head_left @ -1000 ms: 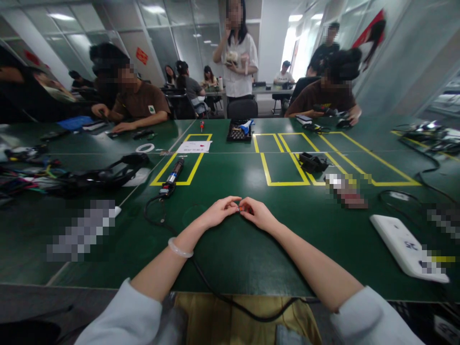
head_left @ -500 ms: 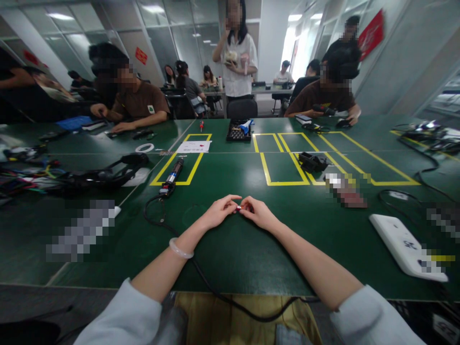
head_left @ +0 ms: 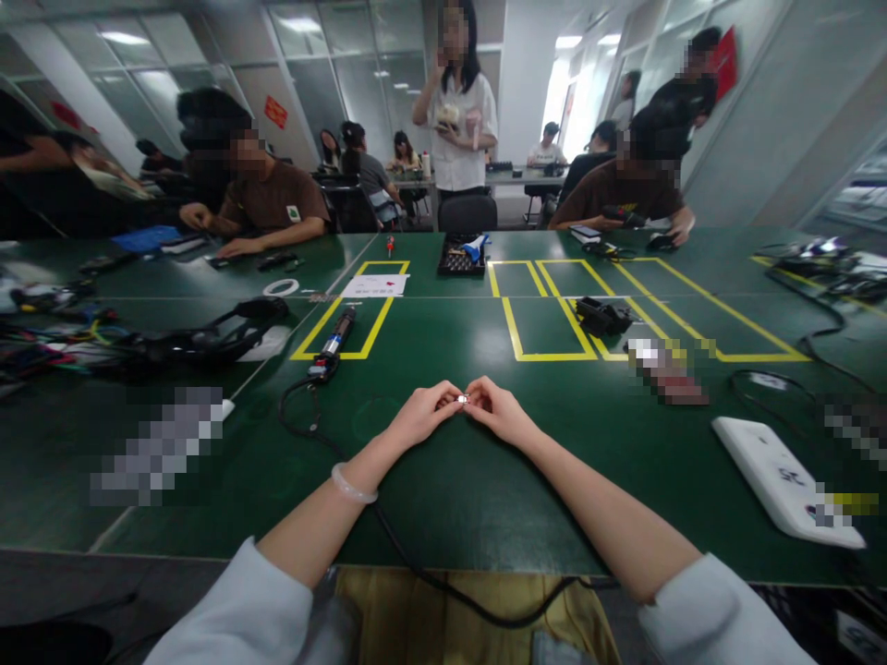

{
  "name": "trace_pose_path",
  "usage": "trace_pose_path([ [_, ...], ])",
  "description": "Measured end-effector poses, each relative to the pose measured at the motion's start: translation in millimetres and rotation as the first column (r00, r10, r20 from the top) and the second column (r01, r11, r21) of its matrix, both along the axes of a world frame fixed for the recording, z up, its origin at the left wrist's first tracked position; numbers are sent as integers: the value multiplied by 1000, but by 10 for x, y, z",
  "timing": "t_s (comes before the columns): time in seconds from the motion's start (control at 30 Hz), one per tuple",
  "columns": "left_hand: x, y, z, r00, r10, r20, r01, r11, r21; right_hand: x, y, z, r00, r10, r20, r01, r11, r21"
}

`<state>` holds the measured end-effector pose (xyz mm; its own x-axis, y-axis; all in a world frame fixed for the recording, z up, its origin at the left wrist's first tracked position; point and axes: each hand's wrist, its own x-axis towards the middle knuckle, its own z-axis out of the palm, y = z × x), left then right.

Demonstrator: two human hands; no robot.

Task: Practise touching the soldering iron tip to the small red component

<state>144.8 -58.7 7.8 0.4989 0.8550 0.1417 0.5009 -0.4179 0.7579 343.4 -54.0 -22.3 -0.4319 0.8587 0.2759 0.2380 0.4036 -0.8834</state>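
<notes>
A tiny object, white and reddish [head_left: 462, 400], sits between my two hands just above the green table [head_left: 443, 499]. My left hand [head_left: 424, 412] pinches its left side with thumb and fingers. On the right side, my right hand [head_left: 493, 406] grips it the same way, fingers curled. What exactly the object is cannot be made out. Left of my hands lies a black and silver cylindrical electric tool [head_left: 335, 344], its black cable [head_left: 398, 545] running under my left forearm to the table's front edge.
A black tray [head_left: 461, 254] with a blue and white item stands ahead. Black fixtures [head_left: 604, 316] lie by yellow tape at the right, and a white power bank-like block [head_left: 783, 480] nearer. Cables [head_left: 236, 328] crowd the left. People sit across the table.
The fingers of my left hand have curled in, and the small object now shows a brighter white face. A person in black at the back right has moved to the right.
</notes>
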Motion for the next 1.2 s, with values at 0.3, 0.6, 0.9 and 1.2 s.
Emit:
trace_pose_path([
  [0.3, -375, 252, 116, 940, 295, -171, -228, 917, 327, 20, 4, 14, 996, -12, 86, 9, 1000, 28],
  [0.6, -1625, 574, 34, 301, 832, -465, -702, 524, 483, 28, 5, 4, 995, -3, 98, 4, 1000, -2],
  [0.9, -1835, 671, 16, 374, 758, -535, -731, 596, 333, 20, 9, 16, 996, -1, 90, 3, 1000, -22],
  [1.2, -1346, 540, -15, 376, 787, -490, -677, 594, 435, 10, -6, 31, 996, 2, 84, 1, 999, -43],
])
